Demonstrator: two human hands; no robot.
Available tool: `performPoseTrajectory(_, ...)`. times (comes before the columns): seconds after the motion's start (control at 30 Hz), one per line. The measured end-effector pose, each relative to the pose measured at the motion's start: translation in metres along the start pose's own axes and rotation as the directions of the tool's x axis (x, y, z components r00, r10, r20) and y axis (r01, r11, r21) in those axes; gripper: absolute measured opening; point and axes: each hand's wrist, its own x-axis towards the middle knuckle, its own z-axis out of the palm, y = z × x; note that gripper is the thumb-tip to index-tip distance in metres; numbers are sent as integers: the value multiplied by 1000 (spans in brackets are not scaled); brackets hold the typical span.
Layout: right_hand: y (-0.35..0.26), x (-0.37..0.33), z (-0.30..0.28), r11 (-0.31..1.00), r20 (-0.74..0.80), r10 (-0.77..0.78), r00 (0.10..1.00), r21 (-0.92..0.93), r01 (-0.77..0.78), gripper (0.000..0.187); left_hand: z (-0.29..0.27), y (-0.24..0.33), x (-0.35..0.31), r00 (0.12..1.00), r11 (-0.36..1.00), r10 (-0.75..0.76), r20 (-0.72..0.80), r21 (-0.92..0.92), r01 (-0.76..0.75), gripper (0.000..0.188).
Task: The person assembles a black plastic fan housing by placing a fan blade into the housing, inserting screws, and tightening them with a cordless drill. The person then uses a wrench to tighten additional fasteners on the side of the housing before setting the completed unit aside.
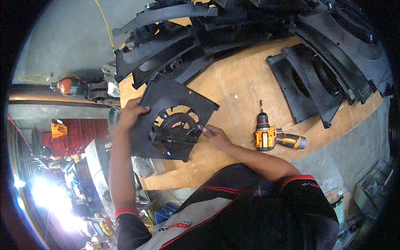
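Note:
My left hand (134,113) grips the upper left edge of a square black plastic panel (170,92), thumb on its face. The panel is tilted over the table's near left part. A black ring-shaped part (167,124) with spokes sits in its round opening, and a few shiny metal fasteners (163,116) show around it. At the right side of the ring, my right hand (213,136) is closed in a pinch. A small shiny piece (200,128) shows by its fingertips; its kind is too small to tell. To the right, a yellow and black cordless drill (266,135) lies on the table.
Similar black panels are stacked along the far side of the wooden table (233,121), with more panels (306,83) leaning together at the right. A small white washer-like disc (236,96) lies mid-table. Red crates (79,135) stand off to the left, beyond the table.

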Motion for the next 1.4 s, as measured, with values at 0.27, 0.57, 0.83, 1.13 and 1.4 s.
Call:
performPoseTrajectory(0.27, -18, -13, 55, 517, 108, 354, 929, 805, -291, 31, 2, 11, -3, 996, 990, 71, -59, 123, -64, 37)
performPoseTrajectory(0.57, 17, -13, 19, 998, -243, -65, 968, -7, 66, 40, 10, 22, -13, 997, 994, 83, 10, 76, -83, 51)
performPoseTrajectory(0.83, -33, -11, -20, 960, -84, -108, 991, -269, 82, 39, 17, 22, -21, 975, 976, 183, 122, 98, -196, 65)
performPoseTrajectory(1.13, -42, 1, -24, 893, -19, -56, 998, -448, 41, 47, 1, 7, 0, 972, 965, 190, 136, 156, -210, 57)
performPoseTrajectory(1.4, -36, 4, -13, 944, -45, 27, 999, -326, -41, 53, -10, -3, 14, 968, 949, 214, 134, 207, -238, 53)
